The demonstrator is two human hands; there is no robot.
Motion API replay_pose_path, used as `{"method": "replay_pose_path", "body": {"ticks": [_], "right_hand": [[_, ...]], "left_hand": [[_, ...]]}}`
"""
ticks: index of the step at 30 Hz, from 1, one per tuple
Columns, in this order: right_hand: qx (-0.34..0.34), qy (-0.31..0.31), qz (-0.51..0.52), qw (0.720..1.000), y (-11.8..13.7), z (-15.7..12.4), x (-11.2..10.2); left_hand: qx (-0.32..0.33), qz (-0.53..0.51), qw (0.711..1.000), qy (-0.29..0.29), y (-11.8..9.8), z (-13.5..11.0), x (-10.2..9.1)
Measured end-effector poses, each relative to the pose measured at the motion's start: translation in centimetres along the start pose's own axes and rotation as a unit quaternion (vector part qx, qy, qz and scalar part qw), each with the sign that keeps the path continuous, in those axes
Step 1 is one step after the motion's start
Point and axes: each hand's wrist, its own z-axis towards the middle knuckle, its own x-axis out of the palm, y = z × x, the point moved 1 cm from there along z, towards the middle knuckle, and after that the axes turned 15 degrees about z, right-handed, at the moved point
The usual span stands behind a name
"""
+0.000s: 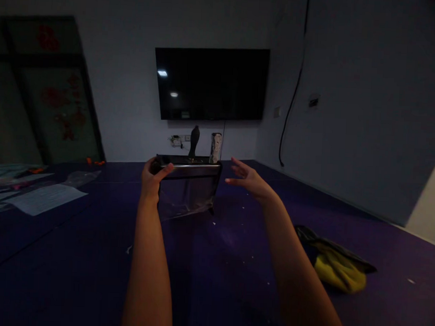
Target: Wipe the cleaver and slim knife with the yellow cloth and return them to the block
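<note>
My left hand point(152, 175) is closed round the left end of a thin dark bar point(188, 165) held out in front of me. A clear plastic sheet or bag point(186, 193) hangs down from that bar. My right hand point(248, 178) hovers just right of the bar's other end, fingers spread, touching nothing. Both forearms stretch forward over the dark purple floor point(213, 259).
A black television point(211, 83) hangs on the far wall, with two upright objects point(205, 145) below it. A yellow and black bag point(337, 267) lies on the floor at the right. Papers and plastic point(39, 193) lie at the left. A framed panel point(43, 93) leans against the left wall.
</note>
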Motion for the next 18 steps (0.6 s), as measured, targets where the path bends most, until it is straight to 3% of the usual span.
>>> {"method": "replay_pose_path", "body": {"ticks": [3, 6, 10, 18], "right_hand": [[0.019, -0.052, -0.121, 0.991, -0.2, -0.1, -2.6], [0.024, -0.084, -0.237, 0.968, -0.5, -0.4, -5.1], [0.092, -0.137, -0.323, 0.932, -1.1, -0.8, -7.8], [0.188, -0.218, -0.435, 0.853, -2.0, -2.5, -12.9]], "left_hand": [[0.034, 0.054, 0.996, -0.065, 2.2, 0.2, -0.3], [0.013, 0.097, 0.987, -0.126, 5.5, 0.4, -0.9], [-0.005, 0.12, 0.974, -0.194, 8.9, 0.3, -1.5], [0.021, 0.208, 0.954, -0.217, 9.2, 0.1, -2.8]]}}
